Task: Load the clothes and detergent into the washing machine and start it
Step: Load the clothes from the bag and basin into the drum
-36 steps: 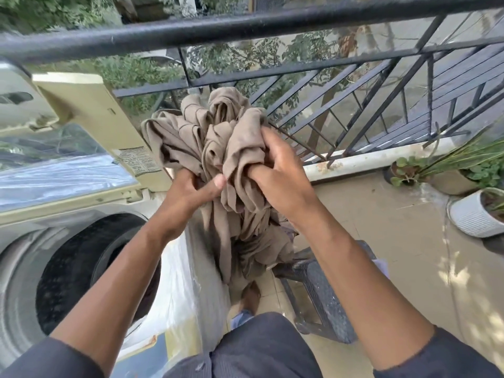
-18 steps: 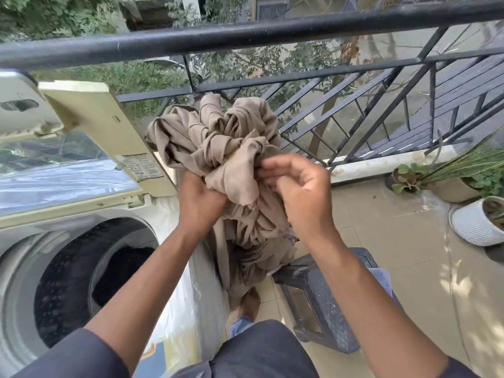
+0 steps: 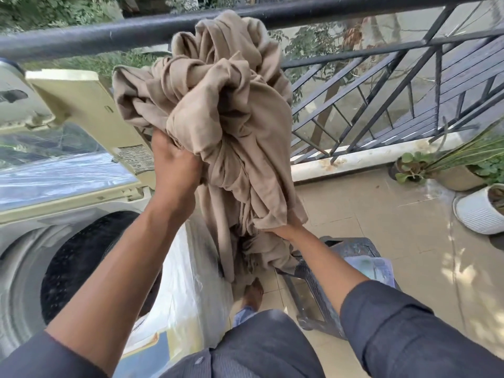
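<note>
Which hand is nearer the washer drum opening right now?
Left. The left hand grips the beige cloth just above and right of the drum opening. The right hand holds the cloth's lower folds farther right, over the stool.

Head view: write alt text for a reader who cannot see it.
A person holds a bunched tan cloth up with both hands, the left hand gripping its side and the right hand catching its lower folds. The open washing machine drum sits below left, by a black railing.

My one head view, looking forward and down, close over the left hand (image 3: 174, 162), railing (image 3: 354, 12) just beyond it
</note>
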A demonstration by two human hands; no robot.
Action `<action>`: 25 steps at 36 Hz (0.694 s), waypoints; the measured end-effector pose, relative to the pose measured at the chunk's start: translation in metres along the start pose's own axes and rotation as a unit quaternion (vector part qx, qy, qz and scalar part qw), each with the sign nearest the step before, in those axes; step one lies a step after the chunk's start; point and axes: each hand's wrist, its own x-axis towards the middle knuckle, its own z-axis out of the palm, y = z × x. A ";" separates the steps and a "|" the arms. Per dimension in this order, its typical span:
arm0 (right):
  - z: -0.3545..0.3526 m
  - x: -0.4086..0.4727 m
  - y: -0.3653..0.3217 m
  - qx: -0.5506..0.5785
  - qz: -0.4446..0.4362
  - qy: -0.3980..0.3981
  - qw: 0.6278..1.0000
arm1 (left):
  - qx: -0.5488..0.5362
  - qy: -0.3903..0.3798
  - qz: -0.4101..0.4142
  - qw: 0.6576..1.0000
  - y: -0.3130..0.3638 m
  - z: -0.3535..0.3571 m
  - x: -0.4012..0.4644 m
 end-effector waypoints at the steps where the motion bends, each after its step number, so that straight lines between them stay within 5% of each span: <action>1: 0.003 0.003 -0.001 -0.005 -0.015 0.015 1.000 | -0.005 -0.005 0.002 1.000 0.001 -0.001 0.001; 10: -0.038 -0.006 -0.021 -0.043 -0.040 0.130 0.990 | 0.035 -0.021 0.039 0.998 0.005 -0.016 0.009; 20: -0.106 -0.048 -0.082 -0.062 -0.083 0.015 0.994 | 0.141 -0.050 0.130 0.980 -0.010 -0.016 0.010; 25: -0.122 -0.071 -0.111 -0.145 -0.122 0.100 0.977 | 0.126 -0.029 0.114 0.985 -0.015 -0.020 0.018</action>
